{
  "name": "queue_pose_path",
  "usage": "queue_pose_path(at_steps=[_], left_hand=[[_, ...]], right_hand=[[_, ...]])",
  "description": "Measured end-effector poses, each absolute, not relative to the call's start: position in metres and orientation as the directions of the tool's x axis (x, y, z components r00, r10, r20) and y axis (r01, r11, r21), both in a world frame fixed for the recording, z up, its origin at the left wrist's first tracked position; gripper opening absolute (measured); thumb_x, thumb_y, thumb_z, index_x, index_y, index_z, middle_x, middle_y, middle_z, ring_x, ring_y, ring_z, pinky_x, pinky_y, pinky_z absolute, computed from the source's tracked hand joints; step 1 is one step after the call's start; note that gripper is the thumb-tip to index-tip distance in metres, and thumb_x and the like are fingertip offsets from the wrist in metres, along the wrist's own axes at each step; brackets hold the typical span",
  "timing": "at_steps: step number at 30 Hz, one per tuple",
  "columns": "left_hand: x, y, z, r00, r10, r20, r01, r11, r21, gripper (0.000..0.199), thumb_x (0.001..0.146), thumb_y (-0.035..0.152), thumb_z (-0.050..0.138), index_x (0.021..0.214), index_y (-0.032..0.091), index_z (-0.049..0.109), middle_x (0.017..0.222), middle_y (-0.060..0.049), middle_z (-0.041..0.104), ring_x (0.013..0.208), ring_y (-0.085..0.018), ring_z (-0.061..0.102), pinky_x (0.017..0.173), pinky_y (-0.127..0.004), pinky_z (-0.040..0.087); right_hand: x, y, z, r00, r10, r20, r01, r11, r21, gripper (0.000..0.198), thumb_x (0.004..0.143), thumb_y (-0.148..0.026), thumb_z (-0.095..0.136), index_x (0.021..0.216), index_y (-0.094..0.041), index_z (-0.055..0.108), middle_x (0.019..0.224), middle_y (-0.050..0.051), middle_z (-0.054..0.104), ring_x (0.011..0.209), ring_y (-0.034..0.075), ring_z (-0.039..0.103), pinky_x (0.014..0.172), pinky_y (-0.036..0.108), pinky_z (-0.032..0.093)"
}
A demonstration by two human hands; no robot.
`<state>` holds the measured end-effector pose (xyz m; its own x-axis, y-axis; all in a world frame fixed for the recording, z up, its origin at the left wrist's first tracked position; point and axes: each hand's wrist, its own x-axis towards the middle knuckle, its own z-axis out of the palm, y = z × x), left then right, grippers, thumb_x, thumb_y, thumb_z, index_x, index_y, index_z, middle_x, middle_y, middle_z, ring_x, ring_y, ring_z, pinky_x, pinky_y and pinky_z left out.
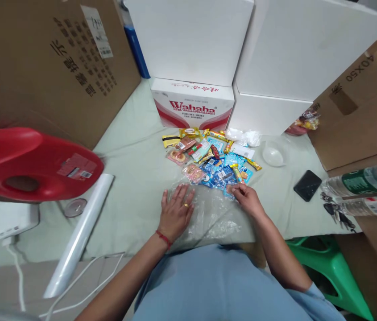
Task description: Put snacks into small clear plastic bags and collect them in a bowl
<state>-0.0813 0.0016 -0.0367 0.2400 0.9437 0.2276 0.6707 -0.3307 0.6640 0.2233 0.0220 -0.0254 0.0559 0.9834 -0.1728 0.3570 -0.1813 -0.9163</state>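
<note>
My left hand lies flat, fingers spread, on the left edge of a crumpled clear plastic bag. At the near side of a heap of snack packets, my right hand is closed, thumb and fingers pinching a small blue snack packet. The fingers cover part of that packet. Blue, yellow, brown and clear wrappers make up the heap. Just beyond my left fingertips is a clear packet with pinkish contents.
A Wahaha carton and white boxes stand behind the heap. To the right are a clear bowl, a phone, keys and plastic bottles. A red jug and a plastic film roll are at left.
</note>
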Motion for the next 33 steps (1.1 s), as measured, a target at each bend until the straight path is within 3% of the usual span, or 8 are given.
queue_pose_path(at_steps=[8,12,15,17,20,26,29,33], left_hand=[[-0.116,-0.041,-0.066,0.364,0.916,0.167,0.886,-0.396,0.241,0.053,0.106,0.035,0.039,0.158,0.027,0.047,0.165,-0.017,0.044,0.148,-0.033,0.049,0.125,-0.070,0.010],[-0.120,-0.053,-0.068,0.370,0.907,0.203,0.897,-0.405,0.177,0.054,0.107,0.032,0.037,0.159,0.022,0.044,0.163,-0.016,0.046,0.146,-0.031,0.052,0.127,-0.066,0.012],[-0.119,-0.054,-0.068,0.370,0.907,0.204,0.901,-0.403,0.159,0.053,0.107,0.034,0.038,0.158,0.022,0.046,0.163,-0.015,0.047,0.146,-0.031,0.052,0.127,-0.066,0.012],[-0.119,-0.053,-0.068,0.379,0.902,0.206,0.900,-0.411,0.146,0.052,0.107,0.035,0.039,0.156,0.022,0.049,0.163,-0.015,0.047,0.147,-0.032,0.051,0.127,-0.066,0.011],[-0.121,-0.055,-0.069,0.397,0.892,0.216,0.891,-0.431,0.140,0.051,0.106,0.034,0.041,0.153,0.021,0.053,0.162,-0.016,0.048,0.146,-0.032,0.052,0.128,-0.064,0.011],[-0.123,-0.060,-0.070,0.391,0.894,0.216,0.881,-0.432,0.193,0.050,0.104,0.032,0.043,0.152,0.023,0.055,0.160,-0.015,0.052,0.145,-0.030,0.054,0.129,-0.060,0.012],[-0.123,-0.059,-0.069,0.390,0.896,0.214,0.879,-0.431,0.202,0.049,0.105,0.032,0.043,0.151,0.022,0.056,0.159,-0.015,0.052,0.144,-0.030,0.055,0.129,-0.061,0.012],[-0.123,-0.057,-0.066,0.394,0.892,0.223,0.874,-0.438,0.209,0.049,0.104,0.031,0.044,0.150,0.022,0.057,0.159,-0.015,0.053,0.142,-0.031,0.057,0.128,-0.062,0.012]], right_hand=[[0.279,0.007,-0.018,-0.074,0.951,-0.301,0.593,-0.201,-0.780,0.049,0.097,-0.061,0.052,0.076,-0.019,0.067,0.065,0.000,0.061,0.061,0.016,0.053,0.061,0.027,0.041],[0.278,0.053,0.007,-0.127,0.987,-0.100,0.868,0.062,-0.493,0.031,0.097,-0.031,0.052,0.113,-0.021,0.076,0.114,0.009,0.075,0.098,0.025,0.069,0.083,0.033,0.050],[0.250,0.094,0.019,-0.330,0.929,-0.168,0.933,0.294,-0.207,0.061,0.088,-0.020,0.060,0.149,-0.027,0.058,0.159,0.009,0.052,0.111,0.027,0.068,0.081,0.033,0.051],[0.232,0.110,0.021,-0.446,0.857,-0.258,0.895,0.429,-0.123,0.073,0.085,-0.020,0.065,0.156,-0.029,0.049,0.166,0.008,0.043,0.113,0.028,0.068,0.077,0.032,0.051],[0.222,0.118,0.022,-0.483,0.812,-0.329,0.867,0.495,-0.052,0.060,0.089,-0.027,0.065,0.148,-0.024,0.057,0.148,0.013,0.060,0.109,0.030,0.068,0.076,0.033,0.049],[0.232,0.119,0.027,-0.372,0.918,-0.135,0.926,0.356,-0.127,0.047,0.097,-0.047,0.061,0.131,-0.015,0.066,0.115,0.016,0.069,0.109,0.031,0.060,0.091,0.037,0.046],[0.209,0.121,0.020,-0.414,0.909,-0.043,0.893,0.397,-0.211,0.047,0.098,-0.046,0.060,0.132,-0.014,0.065,0.118,0.014,0.069,0.109,0.030,0.056,0.102,0.041,0.041],[0.163,0.116,0.004,-0.475,0.871,-0.125,0.869,0.443,-0.218,0.064,0.091,-0.052,0.071,0.142,-0.017,0.059,0.129,0.016,0.065,0.123,0.035,0.051,0.104,0.045,0.041]])
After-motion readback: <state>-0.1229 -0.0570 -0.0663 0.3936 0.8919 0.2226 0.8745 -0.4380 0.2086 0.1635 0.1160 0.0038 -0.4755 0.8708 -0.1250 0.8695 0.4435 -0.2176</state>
